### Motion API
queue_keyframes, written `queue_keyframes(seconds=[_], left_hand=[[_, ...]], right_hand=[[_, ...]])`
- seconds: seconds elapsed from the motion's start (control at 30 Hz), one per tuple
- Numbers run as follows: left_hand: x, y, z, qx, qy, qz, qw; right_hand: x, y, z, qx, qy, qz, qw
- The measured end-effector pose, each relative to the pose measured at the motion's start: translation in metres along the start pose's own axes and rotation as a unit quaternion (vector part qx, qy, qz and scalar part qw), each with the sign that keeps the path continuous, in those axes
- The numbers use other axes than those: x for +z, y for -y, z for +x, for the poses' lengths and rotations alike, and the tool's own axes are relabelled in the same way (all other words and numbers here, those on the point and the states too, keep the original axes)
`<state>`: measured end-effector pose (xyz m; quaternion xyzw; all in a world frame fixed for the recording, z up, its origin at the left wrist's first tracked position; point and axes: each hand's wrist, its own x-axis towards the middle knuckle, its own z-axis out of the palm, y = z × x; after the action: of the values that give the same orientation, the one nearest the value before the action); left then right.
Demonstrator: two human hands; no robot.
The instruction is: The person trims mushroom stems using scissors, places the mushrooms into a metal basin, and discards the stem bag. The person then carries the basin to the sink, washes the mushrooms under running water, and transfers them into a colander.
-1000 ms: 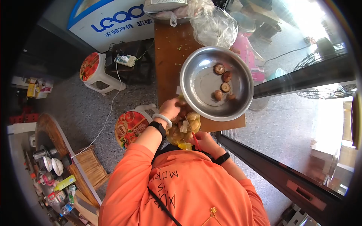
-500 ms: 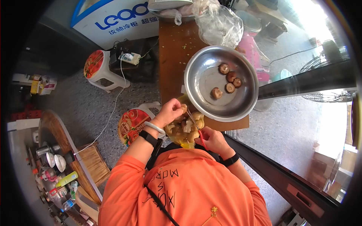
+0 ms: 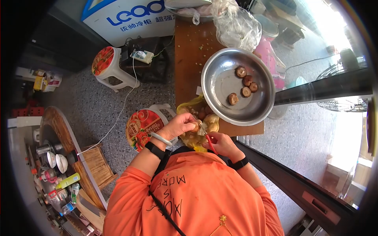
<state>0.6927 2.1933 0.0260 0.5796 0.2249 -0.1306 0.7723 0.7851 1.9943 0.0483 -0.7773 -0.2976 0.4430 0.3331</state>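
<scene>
My left hand (image 3: 180, 125) pinches a mushroom (image 3: 196, 126) between thumb and fingers. Red-handled scissors (image 3: 210, 144) are gripped in my right hand (image 3: 223, 145), their blades pointing at that mushroom. Whether the blades touch it, I cannot tell. Just below both hands, a yellow plastic bag (image 3: 192, 144) holds more mushrooms, partly hidden by my fingers. Beyond my hands stands a wide steel basin (image 3: 218, 78), with several brown mushrooms (image 3: 246, 91) lying loose toward its right side.
The basin rests on a brown wooden table (image 3: 188, 74) with small crumbs on it. A clear plastic bag (image 3: 238, 29) lies at the back. Two stools with red seats (image 3: 144, 125) stand to the left, near a white cable (image 3: 122, 108). A glass door frame (image 3: 283, 175) runs along the right.
My left hand has brought the mushroom slightly right and down, closer to the scissors. The whole view has shifted a little, moving the basin and table rightward in it.
</scene>
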Motion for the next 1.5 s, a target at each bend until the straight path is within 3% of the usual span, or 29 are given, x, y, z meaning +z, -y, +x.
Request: queue_keyframes(seconds=[0.37, 0.43, 0.47, 0.53, 0.6, 0.63, 0.67, 0.73, 0.77, 0.93, 1.07, 1.13, 1.17, 1.27, 1.3, 1.4, 1.5], left_hand=[[-0.005, 0.008, 0.021, -0.109, -0.022, 0.096, 0.989], [0.011, -0.026, 0.024, -0.007, -0.015, -0.057, 0.998], [0.016, -0.041, 0.026, -0.01, -0.014, -0.058, 0.998], [0.02, -0.063, 0.03, 0.08, -0.016, -0.054, 0.995], [0.003, -0.044, 0.039, 0.06, -0.028, -0.013, 0.998], [-0.007, -0.019, 0.044, 0.084, -0.052, 0.198, 0.975], [-0.015, 0.0, 0.044, 0.103, -0.072, 0.4, 0.908], [-0.013, 0.023, 0.023, 0.172, -0.036, 0.558, 0.811], [-0.005, 0.021, 0.012, 0.075, -0.015, 0.589, 0.804], [-0.018, 0.045, 0.015, 0.139, -0.1, 0.642, 0.747], [-0.016, 0.014, 0.03, 0.191, -0.164, 0.648, 0.719], [-0.015, -0.001, 0.033, -0.065, -0.097, 0.648, 0.752], [-0.021, 0.002, 0.037, -0.069, -0.111, 0.62, 0.774], [-0.028, 0.009, 0.053, 0.001, -0.145, 0.621, 0.77], [-0.025, 0.007, 0.057, -0.001, -0.108, 0.665, 0.739], [-0.027, 0.03, 0.07, 0.065, -0.141, 0.685, 0.712], [-0.026, 0.024, 0.073, 0.068, -0.166, 0.637, 0.75]], right_hand=[[0.021, -0.021, 0.007, 0.003, -0.004, 0.005, 1.0], [0.016, -0.021, 0.002, 0.032, -0.048, 0.045, 0.997], [0.013, -0.022, -0.001, 0.035, -0.047, 0.046, 0.997], [0.004, -0.022, -0.004, 0.09, -0.034, 0.147, 0.985], [0.004, -0.032, -0.003, 0.082, -0.046, 0.114, 0.989], [0.002, -0.03, -0.005, 0.082, -0.044, 0.103, 0.99], [0.001, -0.03, -0.007, 0.084, -0.043, 0.092, 0.991], [0.004, -0.032, -0.008, 0.077, -0.029, 0.07, 0.994], [0.004, -0.032, -0.007, 0.066, -0.016, 0.045, 0.997], [0.006, -0.03, -0.004, 0.093, -0.014, -0.039, 0.995], [0.001, -0.022, 0.001, 0.113, -0.003, -0.072, 0.991], [0.001, -0.023, 0.001, 0.109, -0.004, -0.072, 0.991], [0.002, -0.024, 0.002, 0.107, -0.005, -0.072, 0.992], [0.005, -0.03, 0.004, 0.096, 0.004, -0.063, 0.993], [0.006, -0.03, 0.003, 0.097, 0.004, -0.063, 0.993], [0.006, -0.025, 0.004, 0.109, -0.003, -0.062, 0.992], [0.004, -0.026, 0.002, 0.114, 0.0, -0.043, 0.993]])
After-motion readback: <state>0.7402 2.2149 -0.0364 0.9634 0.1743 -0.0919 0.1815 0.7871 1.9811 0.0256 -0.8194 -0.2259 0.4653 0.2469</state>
